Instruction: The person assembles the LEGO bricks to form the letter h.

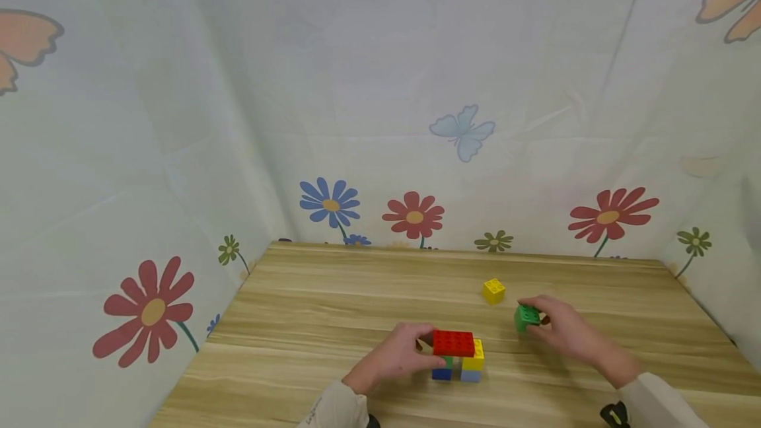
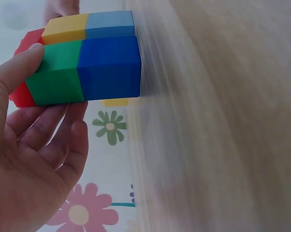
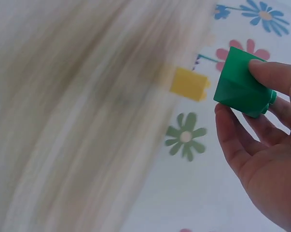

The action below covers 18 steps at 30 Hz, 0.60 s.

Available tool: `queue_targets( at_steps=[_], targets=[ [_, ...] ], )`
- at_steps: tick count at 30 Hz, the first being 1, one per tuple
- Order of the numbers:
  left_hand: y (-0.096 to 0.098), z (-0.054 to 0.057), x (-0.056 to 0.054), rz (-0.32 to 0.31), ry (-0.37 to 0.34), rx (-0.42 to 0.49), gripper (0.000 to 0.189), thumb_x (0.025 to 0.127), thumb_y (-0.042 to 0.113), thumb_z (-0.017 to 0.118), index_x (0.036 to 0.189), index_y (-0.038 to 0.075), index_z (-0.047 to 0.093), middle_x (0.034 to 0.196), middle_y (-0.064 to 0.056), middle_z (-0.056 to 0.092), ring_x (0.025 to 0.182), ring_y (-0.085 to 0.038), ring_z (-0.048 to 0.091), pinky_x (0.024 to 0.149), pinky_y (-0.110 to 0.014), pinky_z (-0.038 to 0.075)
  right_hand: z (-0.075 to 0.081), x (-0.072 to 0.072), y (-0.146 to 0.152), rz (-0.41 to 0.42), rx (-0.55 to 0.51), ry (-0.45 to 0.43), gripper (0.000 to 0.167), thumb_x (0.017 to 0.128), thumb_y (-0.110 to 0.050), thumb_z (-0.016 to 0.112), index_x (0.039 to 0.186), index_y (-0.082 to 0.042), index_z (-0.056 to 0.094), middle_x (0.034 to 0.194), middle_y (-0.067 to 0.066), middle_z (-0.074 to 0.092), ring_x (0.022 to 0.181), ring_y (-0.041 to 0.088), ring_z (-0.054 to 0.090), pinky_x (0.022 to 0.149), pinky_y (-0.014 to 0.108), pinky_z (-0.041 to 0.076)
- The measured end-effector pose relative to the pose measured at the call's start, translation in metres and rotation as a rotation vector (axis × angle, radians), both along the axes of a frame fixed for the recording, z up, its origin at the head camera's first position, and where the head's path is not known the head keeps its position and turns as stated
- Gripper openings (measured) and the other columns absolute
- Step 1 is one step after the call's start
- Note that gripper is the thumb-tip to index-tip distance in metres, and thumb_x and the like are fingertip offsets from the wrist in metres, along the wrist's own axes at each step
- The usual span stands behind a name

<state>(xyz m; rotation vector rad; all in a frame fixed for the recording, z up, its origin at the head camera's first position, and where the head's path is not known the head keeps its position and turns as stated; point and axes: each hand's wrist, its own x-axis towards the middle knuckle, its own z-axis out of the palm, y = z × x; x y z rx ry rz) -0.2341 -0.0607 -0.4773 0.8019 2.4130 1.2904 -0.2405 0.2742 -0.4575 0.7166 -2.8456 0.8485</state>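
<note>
My left hand (image 1: 404, 353) grips one end of a small block structure, thumb on its near side and fingers behind. A long red brick (image 1: 454, 343) bridges the top of two stacks. Below it, one stack has a green brick (image 2: 57, 73) over a dark blue brick (image 2: 109, 67); the other has a yellow brick (image 1: 473, 358) over a light blue brick (image 1: 471, 375). To the right, my right hand (image 1: 567, 330) pinches a separate green brick (image 3: 242, 82) between thumb and fingers. In the right wrist view this brick shows apart from the tabletop, its studs toward the palm.
A loose yellow brick (image 1: 493, 291) sits on the wooden table (image 1: 333, 296), behind the structure and left of the right hand. A pale curtain (image 1: 380, 84) printed with flowers and butterflies hangs along the table's back and sides.
</note>
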Motion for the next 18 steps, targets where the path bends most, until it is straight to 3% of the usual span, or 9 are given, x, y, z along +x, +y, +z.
queue_targets(
  at_steps=[7,13,18],
  targets=[
    [0.002,0.001,0.0,0.003,0.005,-0.006,0.022,0.081,0.029,0.076,0.1,0.024,0.067,0.092,0.017,0.063,0.086,-0.003,0.057,0.072,-0.022,0.048,0.014,0.013,-0.016,0.048,-0.033,0.024,0.045,0.083,-0.005,0.071,0.126,-0.003,0.055,0.112,0.008,0.058,0.089,0.016,0.058,0.072,0.026,0.052],
    [0.003,0.001,-0.001,0.002,0.0,-0.011,0.022,0.081,0.031,0.075,0.1,0.024,0.066,0.093,0.017,0.063,0.086,-0.003,0.057,0.073,-0.022,0.048,0.023,0.019,-0.027,0.112,-0.06,0.095,0.047,0.084,-0.008,0.071,0.128,-0.01,0.055,0.113,0.003,0.058,0.089,0.013,0.056,0.072,0.029,0.053],
    [0.005,0.001,-0.002,-0.008,0.011,-0.009,0.021,0.082,0.03,0.075,0.099,0.023,0.066,0.093,0.016,0.063,0.086,-0.004,0.058,0.072,-0.021,0.048,0.03,0.022,-0.035,0.172,-0.116,0.184,0.044,0.084,-0.007,0.071,0.126,-0.007,0.056,0.109,0.002,0.059,0.087,0.009,0.056,0.069,0.028,0.053]
  ],
)
